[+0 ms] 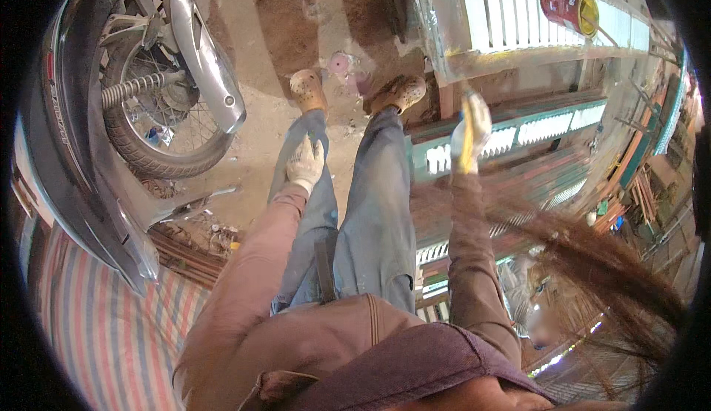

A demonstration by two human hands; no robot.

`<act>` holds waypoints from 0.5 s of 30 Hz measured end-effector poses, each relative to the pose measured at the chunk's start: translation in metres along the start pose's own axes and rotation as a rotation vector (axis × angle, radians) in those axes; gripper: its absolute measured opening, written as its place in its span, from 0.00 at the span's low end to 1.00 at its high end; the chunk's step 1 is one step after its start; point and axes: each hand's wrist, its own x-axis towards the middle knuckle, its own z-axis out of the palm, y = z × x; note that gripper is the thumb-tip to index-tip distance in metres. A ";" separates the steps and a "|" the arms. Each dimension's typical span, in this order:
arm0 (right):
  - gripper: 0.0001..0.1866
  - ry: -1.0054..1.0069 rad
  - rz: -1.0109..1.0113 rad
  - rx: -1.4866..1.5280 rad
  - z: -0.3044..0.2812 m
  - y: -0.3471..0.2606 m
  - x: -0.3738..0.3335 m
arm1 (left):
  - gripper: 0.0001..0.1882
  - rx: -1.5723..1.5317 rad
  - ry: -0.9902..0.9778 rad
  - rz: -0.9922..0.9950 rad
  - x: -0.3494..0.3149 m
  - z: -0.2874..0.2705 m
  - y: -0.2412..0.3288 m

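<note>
My left hand (305,165), in a pale work glove, lies on my left jeans leg with its fingers stretched out and holds nothing. My right hand (478,126), in a yellow-stained pale glove, is closed beside a green-edged slatted frame (511,133). A long yellow and whitish thing (465,141) shows along its left side; it is blurred and I cannot make out its kind. Beyond this hand, a red can (564,9) with a yellow rim and a thin stick at its mouth is on a pale slatted wooden piece (511,11).
At the left stands a motorbike with its wheel (170,107) and silver exhaust (204,55). A striped sheet (111,322) is at lower left. My clogs (309,91) stand on the dirt floor (259,144). Wood strips (643,196) lie at far right; long hair (607,263) crosses the lower right.
</note>
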 end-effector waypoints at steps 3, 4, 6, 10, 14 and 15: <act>0.17 0.117 0.060 0.176 0.021 -0.006 0.016 | 0.31 0.017 -0.060 -0.025 0.013 -0.014 0.001; 0.17 -0.048 0.319 0.244 0.031 -0.012 0.009 | 0.31 0.028 -0.062 -0.023 0.019 -0.019 0.001; 0.16 -0.311 -0.076 -0.053 0.040 -0.029 -0.014 | 0.31 0.049 -0.066 -0.041 0.022 -0.021 -0.006; 0.18 -0.249 0.105 0.063 0.056 -0.047 -0.050 | 0.32 0.084 -0.105 -0.019 0.029 -0.028 -0.007; 0.14 0.064 0.233 0.133 0.024 -0.070 -0.008 | 0.32 0.057 -0.123 -0.053 0.023 -0.037 -0.018; 0.14 0.090 0.199 0.060 0.019 -0.065 0.003 | 0.32 0.043 -0.109 -0.077 0.032 -0.037 -0.014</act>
